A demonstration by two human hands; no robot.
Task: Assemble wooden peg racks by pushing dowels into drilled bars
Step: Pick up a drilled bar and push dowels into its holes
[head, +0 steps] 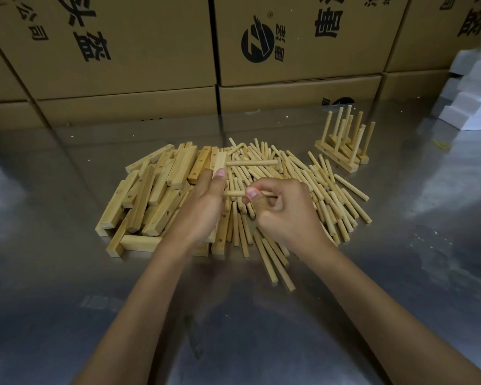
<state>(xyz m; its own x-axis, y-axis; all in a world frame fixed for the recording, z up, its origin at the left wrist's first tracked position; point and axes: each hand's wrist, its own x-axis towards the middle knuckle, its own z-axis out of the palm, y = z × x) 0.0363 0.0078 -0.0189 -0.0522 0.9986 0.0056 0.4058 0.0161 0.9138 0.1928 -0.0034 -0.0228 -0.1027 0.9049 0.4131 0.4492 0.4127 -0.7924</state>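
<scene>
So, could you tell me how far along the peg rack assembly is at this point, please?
Early on. Done: a few finished racks with dowels standing upright, set at the far right. In hand: the right hand pinches one dowel, its free end at the left hand; no bar is visibly being fitted. Left: a heap of drilled bars and a spread of loose dowels on the table.

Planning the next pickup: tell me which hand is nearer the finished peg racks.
Right. The right hand is nearer the finished peg racks at far right; the left hand lies farther left.
</scene>
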